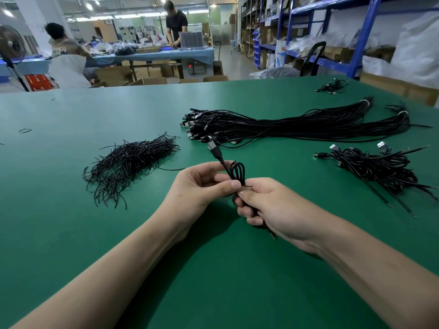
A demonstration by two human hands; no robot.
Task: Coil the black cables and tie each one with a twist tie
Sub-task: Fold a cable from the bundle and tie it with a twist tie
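Above the green table [71, 233], both hands hold one coiled black cable [238, 173]; its USB plug sticks up and left, its loops show above my fingers. My left hand [202, 184] pinches the coil at its middle between thumb and fingers. My right hand [266, 205] grips the coil's lower part, with a thin twist tie end [247, 186] poking out by its fingertip. A heap of black twist ties [128, 162] lies to the left. A long bundle of uncoiled cables [297, 124] stretches across the far right. Several coiled cables [375, 167] lie piled at the right.
A few loose cables [332, 86] sit at the table's far right edge. A small black ring [25, 130] lies at the far left. Beyond the table are blue shelving [356, 36], cardboard boxes, a fan [10, 46], and two people at another workbench.
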